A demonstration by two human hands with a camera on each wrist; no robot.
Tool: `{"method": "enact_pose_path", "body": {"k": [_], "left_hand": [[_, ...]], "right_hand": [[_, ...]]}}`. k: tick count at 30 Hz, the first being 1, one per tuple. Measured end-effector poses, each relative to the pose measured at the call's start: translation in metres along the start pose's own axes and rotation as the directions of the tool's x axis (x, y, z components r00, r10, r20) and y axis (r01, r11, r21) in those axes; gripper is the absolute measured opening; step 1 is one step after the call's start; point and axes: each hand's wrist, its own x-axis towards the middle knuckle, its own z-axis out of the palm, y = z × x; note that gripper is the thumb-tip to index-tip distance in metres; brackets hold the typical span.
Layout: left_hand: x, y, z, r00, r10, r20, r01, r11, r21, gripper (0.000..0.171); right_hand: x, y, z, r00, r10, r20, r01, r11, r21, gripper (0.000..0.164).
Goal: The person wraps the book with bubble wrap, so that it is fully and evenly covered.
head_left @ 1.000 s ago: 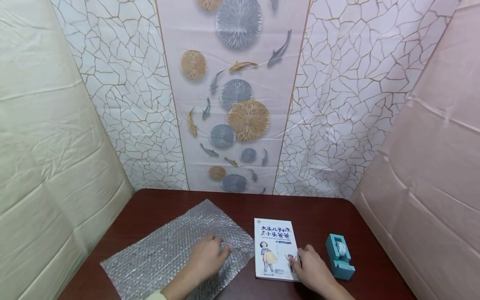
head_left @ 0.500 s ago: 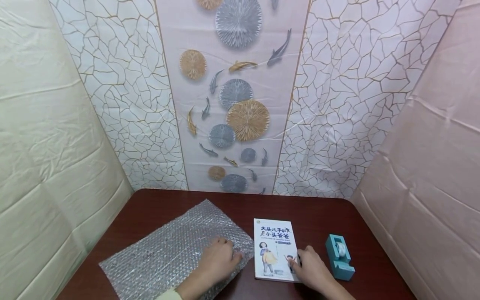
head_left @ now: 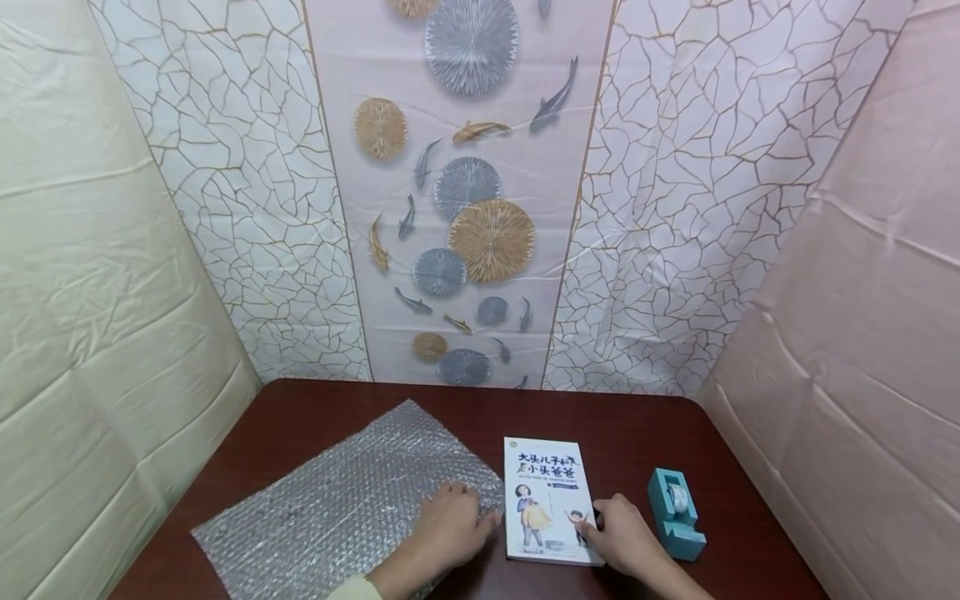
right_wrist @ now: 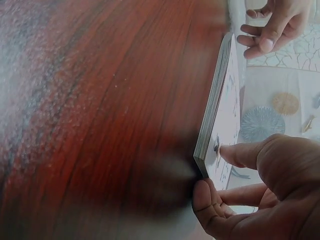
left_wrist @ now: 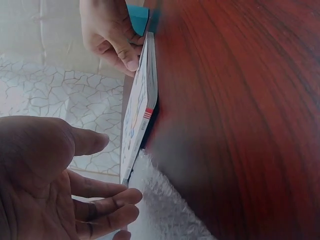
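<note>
Hanging behind the table: a white-and-pink patterned cloth backdrop (head_left: 480,208) is carrying printed discs, fish and gold crackle lines.

Table: a dark red, wood-grained table (head_left: 630,425) with rounded far corners is bearing everything.

Bubble wrap: a clear, silvery sheet of bubble wrap (head_left: 330,500) is lying flat and askew on the left, its right corner reaching the book's left edge; whether it is slipping under the book, I cannot tell. It is looking light, limp and probably a little slippery, so an edge or corner would be the place to take it.

Book: a white rectangular paperback book (head_left: 543,500) with blue Chinese lettering and two drawn figures is lying cover up, right of the wrap. It is looking fairly light and thin, likely bendable, with a smooth cover; a thumb-over, fingers-under hold at the side edges should suit it, taking care of the corners.

Right hand (head_left: 622,533): it is pinching the book near the lower right corner, thumb pressing on the cover, fingers coming in at the edge from below.

Left hand (head_left: 450,525): it is holding nothing, thumb and fingers loosely spread, hovering or resting over the wrap, just beside the book's spine.

Tape dispenser: a teal, blocky tape dispenser (head_left: 681,543) is standing beyond the right hand.

Tape: a small clear roll (head_left: 678,498) is sitting inside it.
</note>
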Motion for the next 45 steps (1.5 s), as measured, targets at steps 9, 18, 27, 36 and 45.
{"method": "enact_pose_path", "body": {"k": [9, 18, 27, 36, 45], "left_hand": [[-0.001, 0.005, 0.006, 0.998, 0.052, -0.029, -0.050, 0.998, 0.043, 0.044], [-0.001, 0.011, 0.011, 0.997, 0.083, 0.010, -0.083, 0.996, 0.024, 0.042], [-0.003, 0.016, 0.014, 0.992, 0.125, 0.022, -0.126, 0.992, 0.018, 0.041], [-0.003, 0.020, 0.020, 0.989, 0.144, 0.034, -0.144, 0.990, -0.004, 0.046], [0.000, 0.019, 0.018, 0.980, 0.194, 0.034, -0.189, 0.975, -0.121, 0.037]], "right_hand": [[0.001, -0.001, 0.001, 1.000, 0.017, 0.012, -0.017, 1.000, -0.002, 0.037], [0.002, 0.001, 0.002, 1.000, 0.000, 0.004, 0.000, 1.000, 0.003, 0.039], [0.001, 0.001, 0.003, 1.000, -0.014, -0.012, 0.014, 1.000, 0.015, 0.038], [0.001, 0.000, 0.004, 1.000, -0.004, -0.006, 0.004, 1.000, 0.026, 0.038], [0.002, 0.000, 0.004, 1.000, -0.004, -0.006, 0.004, 0.999, 0.037, 0.031]]}}
